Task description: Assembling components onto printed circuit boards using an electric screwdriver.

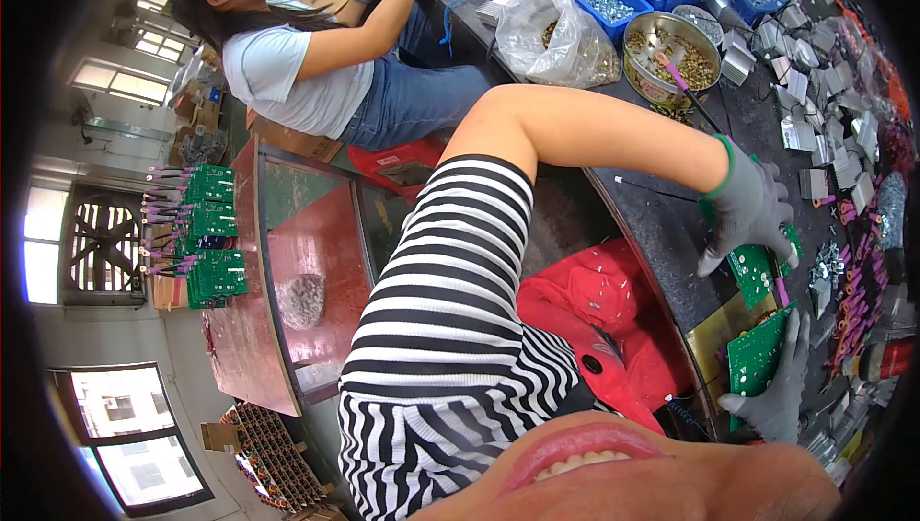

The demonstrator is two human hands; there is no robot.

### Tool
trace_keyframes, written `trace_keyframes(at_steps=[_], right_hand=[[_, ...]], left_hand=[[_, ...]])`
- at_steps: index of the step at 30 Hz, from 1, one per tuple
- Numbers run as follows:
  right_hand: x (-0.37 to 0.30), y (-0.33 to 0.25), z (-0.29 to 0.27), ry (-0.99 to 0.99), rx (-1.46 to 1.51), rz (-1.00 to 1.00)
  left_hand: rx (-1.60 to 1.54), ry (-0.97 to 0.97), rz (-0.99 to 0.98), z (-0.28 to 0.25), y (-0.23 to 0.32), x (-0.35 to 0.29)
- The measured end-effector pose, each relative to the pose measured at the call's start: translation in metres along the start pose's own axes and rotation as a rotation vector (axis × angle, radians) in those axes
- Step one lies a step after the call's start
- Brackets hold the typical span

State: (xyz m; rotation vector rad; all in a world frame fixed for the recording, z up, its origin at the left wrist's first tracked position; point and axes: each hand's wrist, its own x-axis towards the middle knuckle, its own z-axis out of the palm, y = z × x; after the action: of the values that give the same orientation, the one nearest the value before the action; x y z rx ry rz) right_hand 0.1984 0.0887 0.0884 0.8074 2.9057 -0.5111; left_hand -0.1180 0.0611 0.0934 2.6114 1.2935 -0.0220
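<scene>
The left hand, fingers spread, partly hides a green board; the right hand holds a second board between thumb and fingers, that forearm hidden.

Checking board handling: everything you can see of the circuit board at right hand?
The green circuit board is flat, rigid-looking and roughly rectangular, its face dotted with small pale spots. It appears slanted, partly over a yellowish sheet, below a second green board in view. The gloved right hand touches it: thumb over the lower left corner, fingers along the right edge. Whether it is gripped or raised off the bench isn't clear.
</scene>
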Motion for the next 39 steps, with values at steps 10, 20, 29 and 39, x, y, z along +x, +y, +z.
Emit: trace_keyframes(at_steps=[10,20,29,39], right_hand=[[-0.018,-0.001,-0.015,0.094,0.053,-0.005],[0.006,0.005,-0.028,0.041,0.064,-0.082],[0.013,0.007,-0.015,-0.030,0.010,-0.068],[-0.024,0.015,-0.032,0.102,0.156,0.058]], left_hand=[[0.006,-0.036,0.019,0.012,0.007,0.033],[-0.011,0.142,0.093,0.025,-0.007,-0.009],[0.019,-0.023,0.052,0.018,0.000,-0.007],[-0.558,0.534,-0.126,0.000,-0.134,-0.062]])
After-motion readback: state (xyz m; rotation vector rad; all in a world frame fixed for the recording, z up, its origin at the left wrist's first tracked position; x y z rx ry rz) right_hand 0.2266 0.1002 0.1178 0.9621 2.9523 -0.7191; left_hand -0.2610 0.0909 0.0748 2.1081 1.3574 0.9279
